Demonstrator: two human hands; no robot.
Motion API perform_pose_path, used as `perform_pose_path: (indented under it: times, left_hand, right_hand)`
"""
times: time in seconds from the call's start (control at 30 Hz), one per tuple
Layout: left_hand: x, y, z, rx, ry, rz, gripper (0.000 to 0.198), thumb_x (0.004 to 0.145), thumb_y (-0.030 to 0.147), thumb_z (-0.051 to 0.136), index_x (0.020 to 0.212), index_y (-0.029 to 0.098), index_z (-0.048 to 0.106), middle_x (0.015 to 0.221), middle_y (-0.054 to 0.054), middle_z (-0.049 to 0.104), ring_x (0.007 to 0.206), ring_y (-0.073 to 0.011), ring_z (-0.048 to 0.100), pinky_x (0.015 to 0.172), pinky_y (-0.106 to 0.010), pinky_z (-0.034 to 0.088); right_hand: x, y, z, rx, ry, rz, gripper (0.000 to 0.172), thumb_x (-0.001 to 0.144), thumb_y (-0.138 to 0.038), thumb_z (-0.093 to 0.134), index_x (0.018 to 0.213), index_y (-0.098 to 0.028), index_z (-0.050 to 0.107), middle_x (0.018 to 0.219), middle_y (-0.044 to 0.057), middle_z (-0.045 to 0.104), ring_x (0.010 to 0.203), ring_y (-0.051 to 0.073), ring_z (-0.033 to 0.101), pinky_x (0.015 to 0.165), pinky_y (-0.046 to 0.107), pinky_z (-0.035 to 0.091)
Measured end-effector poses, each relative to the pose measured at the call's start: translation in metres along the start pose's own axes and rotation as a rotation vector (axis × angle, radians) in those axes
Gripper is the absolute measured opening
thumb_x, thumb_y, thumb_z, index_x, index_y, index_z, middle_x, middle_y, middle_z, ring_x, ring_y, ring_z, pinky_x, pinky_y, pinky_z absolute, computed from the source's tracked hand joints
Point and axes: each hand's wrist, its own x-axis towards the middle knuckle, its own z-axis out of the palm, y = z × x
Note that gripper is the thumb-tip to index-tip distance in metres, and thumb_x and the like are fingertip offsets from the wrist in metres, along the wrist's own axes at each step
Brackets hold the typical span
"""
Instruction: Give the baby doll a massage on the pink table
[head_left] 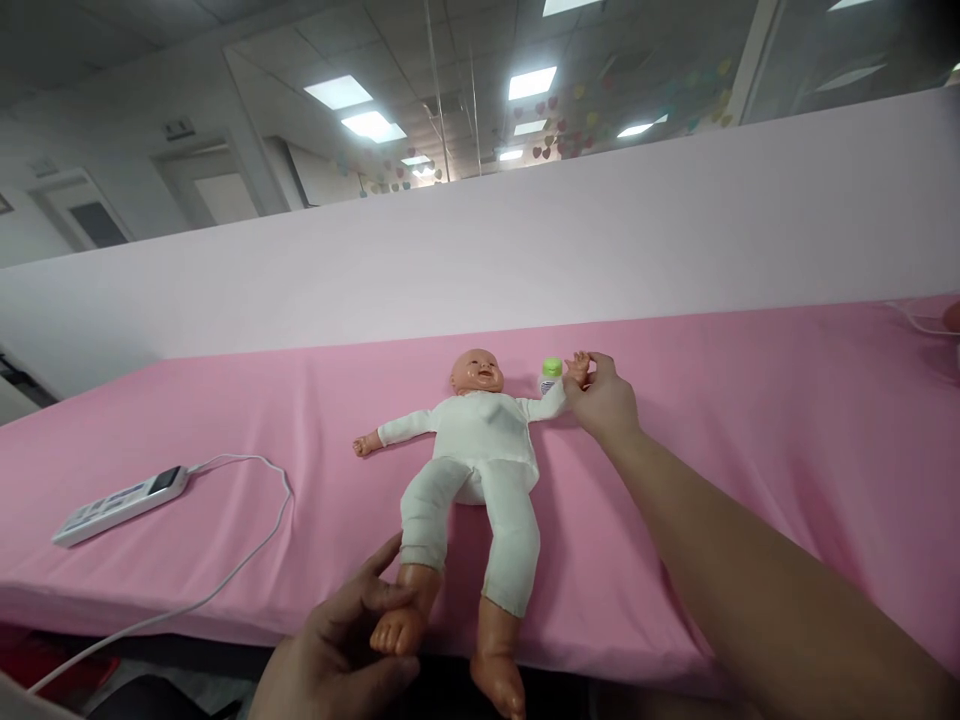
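Observation:
A baby doll [480, 450] in a white suit lies on its back on the pink sheet [750, 440], arms spread, feet over the near edge. My left hand [341, 645] is closed round the doll's foot nearest the left, thumb on top. My right hand [604, 400] reaches far out and pinches the doll's small hand between its fingertips. Right beside that hand stands a small bottle with a green cap [551, 373].
A white power strip [120, 503] lies on the sheet at the left, and its white cable [247, 560] loops over the near edge. A pale partition [525, 250] runs behind the sheet. Another white cable [919, 320] shows at the far right.

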Motion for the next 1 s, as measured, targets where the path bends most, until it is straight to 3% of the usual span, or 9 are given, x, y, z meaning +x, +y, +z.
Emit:
perform_pose_path:
  times: [0.1, 0.23, 0.3, 0.37, 0.5, 0.67, 0.87, 0.93, 1.0]
  left_hand:
    - [0.019, 0.011, -0.001, -0.019, -0.011, 0.090, 0.035, 0.068, 0.032, 0.092, 0.101, 0.028, 0.081, 0.161, -0.009, 0.049, 0.144, -0.0457, 0.048, 0.107, -0.057, 0.051]
    - [0.054, 0.033, 0.005, 0.010, -0.003, 0.158, 0.038, 0.069, 0.026, 0.092, 0.105, 0.028, 0.081, 0.159, -0.011, 0.050, 0.146, -0.0430, 0.046, 0.110, -0.053, 0.049]
    - [0.071, 0.045, 0.011, 0.021, -0.010, 0.159, 0.037, 0.068, 0.026, 0.091, 0.104, 0.026, 0.081, 0.149, -0.012, 0.061, 0.142, -0.0423, 0.050, 0.101, -0.049, 0.055]
    - [0.086, 0.055, 0.018, 0.040, 0.000, 0.120, 0.039, 0.069, 0.027, 0.090, 0.106, 0.024, 0.081, 0.138, -0.014, 0.068, 0.125, -0.0392, 0.063, 0.080, -0.041, 0.061]
    - [0.108, 0.060, 0.031, 0.030, -0.021, 0.075, 0.042, 0.070, 0.027, 0.087, 0.111, 0.023, 0.079, 0.131, -0.013, 0.070, 0.080, -0.0202, 0.068, 0.057, -0.029, 0.052]
    - [0.121, 0.053, 0.040, -0.031, -0.061, 0.097, 0.037, 0.074, 0.023, 0.085, 0.111, 0.021, 0.079, 0.125, -0.010, 0.071, 0.074, -0.0139, 0.062, 0.058, -0.027, 0.051]
    - [0.101, 0.049, 0.036, -0.061, -0.040, 0.082, 0.043, 0.071, 0.024, 0.088, 0.113, 0.023, 0.078, 0.100, -0.008, 0.076, 0.088, -0.0242, 0.070, 0.063, -0.031, 0.056]
    - [0.084, 0.046, 0.032, -0.076, -0.032, 0.121, 0.042, 0.069, 0.024, 0.089, 0.110, 0.024, 0.079, 0.118, -0.011, 0.076, 0.113, -0.0328, 0.069, 0.078, -0.038, 0.060]
    - [0.065, 0.040, 0.028, -0.089, -0.025, 0.166, 0.039, 0.068, 0.024, 0.091, 0.106, 0.026, 0.081, 0.143, -0.012, 0.066, 0.137, -0.0381, 0.056, 0.100, -0.046, 0.056]
  right_hand:
    - [-0.015, -0.021, 0.001, 0.139, 0.051, -0.244, 0.051, 0.090, -0.038, 0.063, 0.139, -0.026, 0.053, 0.112, 0.006, 0.077, 0.087, 0.025, 0.073, 0.079, 0.038, 0.057]
    - [-0.038, -0.042, 0.013, 0.146, -0.073, -0.591, 0.043, 0.088, -0.029, 0.067, 0.130, -0.026, 0.063, 0.122, 0.006, 0.075, 0.103, 0.027, 0.070, 0.087, 0.040, 0.057]
    - [-0.045, -0.047, 0.019, 0.068, -0.128, -0.711, 0.036, 0.087, -0.026, 0.070, 0.123, -0.025, 0.069, 0.112, 0.007, 0.077, 0.103, 0.029, 0.068, 0.090, 0.042, 0.055]
    - [-0.050, -0.050, 0.023, 0.026, -0.169, -0.803, 0.029, 0.089, -0.025, 0.068, 0.118, -0.024, 0.073, 0.107, 0.008, 0.077, 0.101, 0.028, 0.067, 0.092, 0.043, 0.054]
    - [-0.051, -0.052, 0.023, -0.043, -0.278, -0.937, 0.028, 0.091, -0.019, 0.064, 0.117, -0.023, 0.075, 0.107, 0.007, 0.077, 0.101, 0.026, 0.066, 0.095, 0.043, 0.050]
    - [-0.049, -0.051, 0.023, -0.082, -0.326, -0.970, 0.038, 0.088, -0.012, 0.063, 0.123, -0.023, 0.074, 0.108, 0.007, 0.077, 0.104, 0.026, 0.066, 0.097, 0.043, 0.049]
    - [-0.047, -0.046, 0.023, 0.000, -0.227, -0.852, 0.025, 0.091, -0.025, 0.065, 0.114, -0.024, 0.075, 0.099, 0.006, 0.077, 0.094, 0.025, 0.068, 0.091, 0.041, 0.052]
    - [-0.042, -0.043, 0.019, 0.023, -0.159, -0.739, 0.027, 0.091, -0.030, 0.066, 0.117, -0.025, 0.073, 0.099, 0.006, 0.077, 0.092, 0.026, 0.068, 0.084, 0.039, 0.054]
    - [-0.035, -0.038, 0.012, 0.076, -0.078, -0.604, 0.032, 0.091, -0.033, 0.064, 0.122, -0.026, 0.070, 0.107, 0.006, 0.078, 0.092, 0.025, 0.070, 0.081, 0.037, 0.055]
